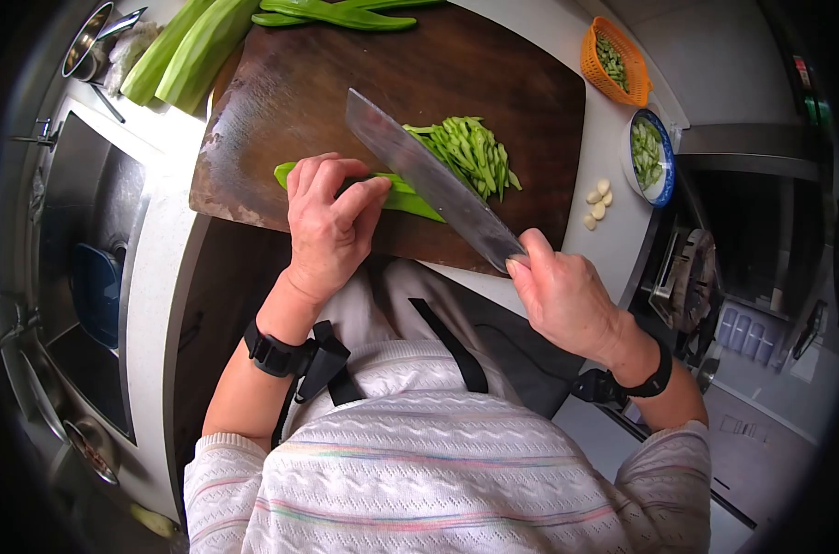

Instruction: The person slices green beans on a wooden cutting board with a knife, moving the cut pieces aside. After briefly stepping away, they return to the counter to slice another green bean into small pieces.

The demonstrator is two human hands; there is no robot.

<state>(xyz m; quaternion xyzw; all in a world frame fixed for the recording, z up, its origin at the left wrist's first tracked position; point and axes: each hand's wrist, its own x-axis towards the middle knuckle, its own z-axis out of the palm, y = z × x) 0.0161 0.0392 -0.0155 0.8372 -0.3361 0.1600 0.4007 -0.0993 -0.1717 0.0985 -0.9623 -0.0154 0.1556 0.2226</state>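
Observation:
My left hand point(332, 208) is closed over a long, flat green pod point(406, 200), pressing it down near the front edge of a dark wooden cutting board point(299, 102). Its fingers are curled, and they hide the middle of the pod. In my right hand point(567, 294) is the handle of a broad kitchen knife point(429, 171). The blade slants up and to the left across the board, overlapping the pod's right end in this view. Just beyond the blade lies a heap of thin green slices point(470, 157).
Two whole green pods point(346, 13) and two thick pale-green stalks point(203, 55) lie at the back left. Garlic cloves point(599, 205), a blue-rimmed bowl point(667, 166) and an orange basket point(593, 60) of chopped greens stand to the right. A sink point(96, 203) is on the left.

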